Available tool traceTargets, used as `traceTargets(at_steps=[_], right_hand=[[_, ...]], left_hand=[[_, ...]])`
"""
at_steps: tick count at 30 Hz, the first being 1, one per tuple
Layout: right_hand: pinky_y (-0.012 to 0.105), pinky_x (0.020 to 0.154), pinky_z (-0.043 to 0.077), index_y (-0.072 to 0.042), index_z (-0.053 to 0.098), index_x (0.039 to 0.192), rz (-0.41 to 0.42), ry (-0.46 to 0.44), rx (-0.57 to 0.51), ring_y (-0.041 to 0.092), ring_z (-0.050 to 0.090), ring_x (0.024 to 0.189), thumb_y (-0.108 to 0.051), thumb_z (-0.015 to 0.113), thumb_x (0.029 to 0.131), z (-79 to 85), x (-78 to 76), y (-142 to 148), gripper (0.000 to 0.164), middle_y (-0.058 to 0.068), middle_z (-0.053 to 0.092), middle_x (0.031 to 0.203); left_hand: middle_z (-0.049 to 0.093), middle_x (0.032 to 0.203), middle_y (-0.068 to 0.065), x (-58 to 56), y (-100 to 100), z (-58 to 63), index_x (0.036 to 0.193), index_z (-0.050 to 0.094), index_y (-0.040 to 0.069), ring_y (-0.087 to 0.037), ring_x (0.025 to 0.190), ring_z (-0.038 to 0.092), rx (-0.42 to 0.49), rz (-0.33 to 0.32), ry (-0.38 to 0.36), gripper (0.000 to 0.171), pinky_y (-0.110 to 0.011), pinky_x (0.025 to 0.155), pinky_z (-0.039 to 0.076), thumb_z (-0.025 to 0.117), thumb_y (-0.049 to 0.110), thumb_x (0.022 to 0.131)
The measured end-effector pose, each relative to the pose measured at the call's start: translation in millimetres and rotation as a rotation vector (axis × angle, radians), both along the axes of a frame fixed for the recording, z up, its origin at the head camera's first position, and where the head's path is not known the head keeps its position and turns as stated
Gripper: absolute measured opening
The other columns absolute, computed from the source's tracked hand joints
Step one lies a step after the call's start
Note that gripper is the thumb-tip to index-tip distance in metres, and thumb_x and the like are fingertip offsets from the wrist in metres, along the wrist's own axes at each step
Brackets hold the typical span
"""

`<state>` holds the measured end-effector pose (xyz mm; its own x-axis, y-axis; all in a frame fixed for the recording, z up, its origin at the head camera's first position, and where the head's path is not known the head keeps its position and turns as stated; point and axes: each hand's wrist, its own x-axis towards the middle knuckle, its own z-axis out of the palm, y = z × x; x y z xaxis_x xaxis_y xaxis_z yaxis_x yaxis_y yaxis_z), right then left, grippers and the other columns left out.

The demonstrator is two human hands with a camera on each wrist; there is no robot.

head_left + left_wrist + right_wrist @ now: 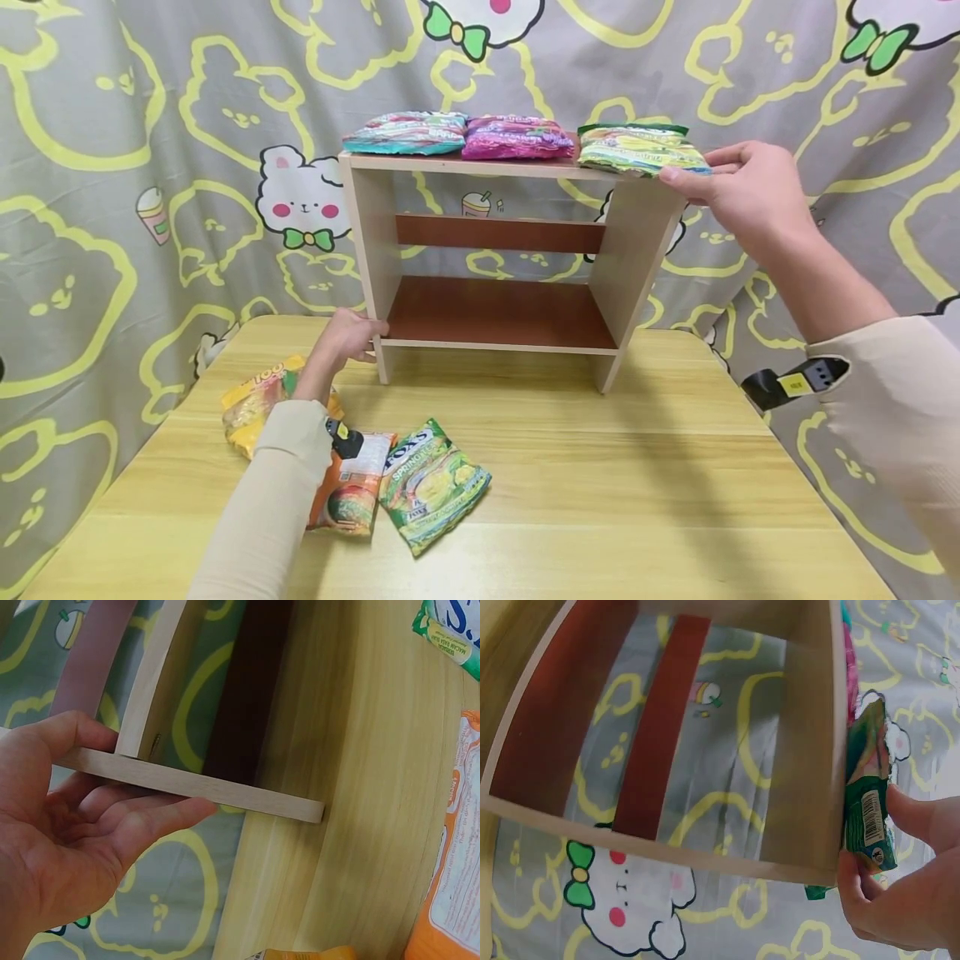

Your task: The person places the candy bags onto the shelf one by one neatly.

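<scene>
A small wooden shelf [502, 312] stands upright on the table, with a brown board low down and a crossbar behind. My left hand [347, 335] grips its left side panel [225, 791] near the lower board, thumb and fingers on opposite faces in the left wrist view. On the shelf's top, at the right end, lies a green and yellow candy bag [637, 148]. My right hand [761, 192] pinches that bag's right edge, thumb and fingers on opposite faces in the right wrist view. Left of it on the top lie a purple candy bag [517, 137] and a teal-and-red candy bag [408, 133].
On the wooden table [585, 500], in front of the shelf, lie a green Fox's candy bag [431, 487] and an orange bag [352, 496]. A yellow bag [258, 400] sits at the left, partly behind my left forearm. A patterned curtain [225, 183] hangs behind.
</scene>
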<state>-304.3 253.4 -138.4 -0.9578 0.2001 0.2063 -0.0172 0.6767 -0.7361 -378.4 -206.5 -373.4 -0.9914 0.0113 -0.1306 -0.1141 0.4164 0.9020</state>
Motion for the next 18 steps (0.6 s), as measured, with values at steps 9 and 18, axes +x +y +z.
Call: traceTargets(at_steps=[9, 18], right_hand=[[0.027, 0.068, 0.041, -0.011, 0.041, 0.155, -0.053, 0.119, 0.194, 0.022, 0.050, 0.103, -0.063, 0.055, 0.093, -13.7, -11.8, -5, 0.082, 0.021, 0.054, 0.136], [0.031, 0.077, 0.038, -0.015, 0.036, 0.158, -0.045, 0.110, 0.205, 0.037, 0.039, 0.139, -0.064, 0.050, 0.095, -16.1, -14.9, -5, 0.081, 0.025, 0.052, 0.147]], left_hand=[[0.056, 0.140, -0.028, -1.6, 1, -0.6, 0.117, 0.067, -0.012, -0.046, 0.126, 0.058, 0.017, 0.005, -0.003, 0.037, -0.044, 0.085, 0.063, 0.062, 0.017, 0.094], [0.057, 0.139, -0.028, -1.4, -1, -2.0, 0.114, 0.067, -0.012, -0.046, 0.123, 0.060, 0.011, 0.004, 0.008, 0.036, -0.044, 0.084, 0.063, 0.062, 0.017, 0.093]])
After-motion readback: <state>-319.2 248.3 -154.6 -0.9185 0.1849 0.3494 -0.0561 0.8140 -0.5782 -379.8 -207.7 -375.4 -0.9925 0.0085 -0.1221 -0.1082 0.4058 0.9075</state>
